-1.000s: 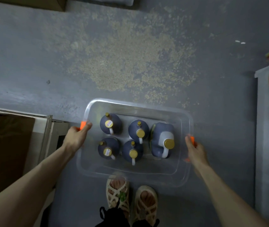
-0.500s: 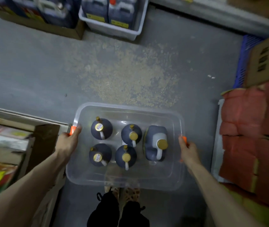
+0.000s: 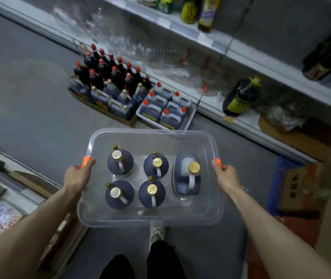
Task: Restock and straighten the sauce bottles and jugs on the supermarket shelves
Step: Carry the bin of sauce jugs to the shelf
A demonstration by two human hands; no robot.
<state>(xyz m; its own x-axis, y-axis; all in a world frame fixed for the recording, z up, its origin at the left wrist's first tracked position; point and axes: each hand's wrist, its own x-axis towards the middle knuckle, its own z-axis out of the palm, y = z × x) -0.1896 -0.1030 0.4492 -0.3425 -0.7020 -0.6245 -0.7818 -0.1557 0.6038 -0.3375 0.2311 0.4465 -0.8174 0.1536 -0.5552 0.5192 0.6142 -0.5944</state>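
My left hand (image 3: 78,177) and right hand (image 3: 226,175) grip the clear tub (image 3: 150,218), five jugs (image 3: 120,162) standing between them.

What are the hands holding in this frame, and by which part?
Both hold the clear plastic tub. The left hand grips the left orange handle on its rim, and the right hand grips the right orange handle.
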